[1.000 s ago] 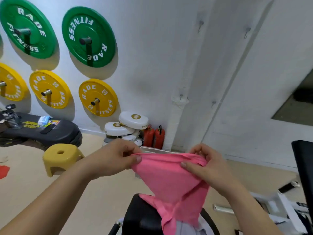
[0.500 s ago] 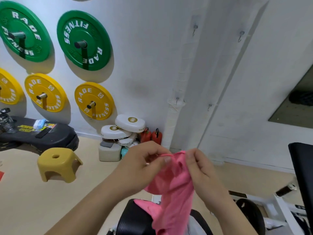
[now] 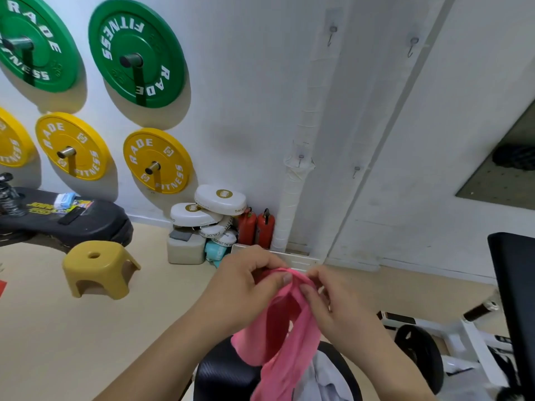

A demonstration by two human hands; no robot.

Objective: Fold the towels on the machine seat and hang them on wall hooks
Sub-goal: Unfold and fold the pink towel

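Observation:
A pink towel (image 3: 285, 340) hangs doubled over in front of me, its top edge bunched between both hands. My left hand (image 3: 246, 282) pinches the top edge from the left. My right hand (image 3: 333, 299) pinches the same edge from the right, fingertips almost meeting the left thumb. The towel's lower end drapes down onto the black machine seat (image 3: 228, 377). A grey-white towel (image 3: 327, 380) lies on that seat, partly under the pink one. Small metal wall hooks (image 3: 331, 34) are fixed high on the white wall, with another hook (image 3: 412, 46) to the right and one lower (image 3: 355, 170).
Green and yellow weight plates (image 3: 156, 159) hang on the wall at left. A yellow stool (image 3: 98, 269) stands on the floor, white pads (image 3: 217, 199) and two red extinguishers (image 3: 257, 227) by the wall pipe. A black backrest (image 3: 515, 299) and white machine frame (image 3: 469, 337) are at right.
My hands came together, bringing the towel's two top corners from spread apart to bunched in one spot. The towel now hangs as a narrow doubled strip.

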